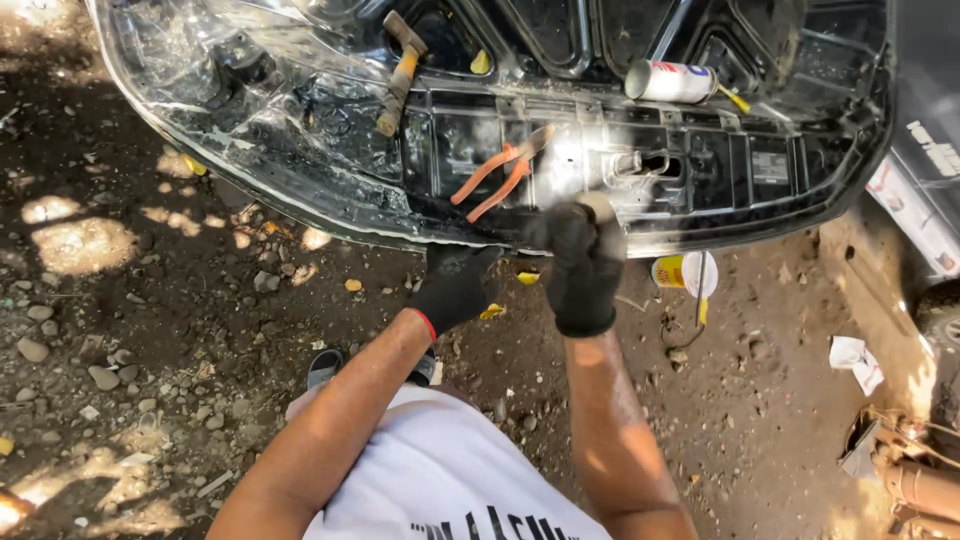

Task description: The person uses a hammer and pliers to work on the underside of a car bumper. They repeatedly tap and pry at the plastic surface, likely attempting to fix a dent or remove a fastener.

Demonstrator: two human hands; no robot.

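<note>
The person crouches over a large black plastic car bumper [330, 160] that lies inside-up on the dirt ground [180, 320]. The right hand [585, 265], in a black work glove, is closed in a fist around something at the bumper's near edge; a pale rounded end pokes out above the knuckles, but I cannot tell what tool it is. The left hand [455, 285], also in a black glove, is pressed against the lower rim of the bumper just beside the right one, fingers curled on or under the edge; whether it holds anything I cannot tell.

On the bumper's inner face, near the hands, lie orange-handled pliers [500, 172]. Further up rest a wooden-handled hammer [400, 70] and a white spray can [672, 82] on its side. A small yellow and white tin [680, 272] sits on the ground just right of the right hand.

The risks, as I judge them: the plastic rim looks thin, so a hard pull or pry could crack it. The loose pliers and can could slide off if the bumper is jolted. The gloved left hand is close enough to be caught if the right hand's tool slips.
</note>
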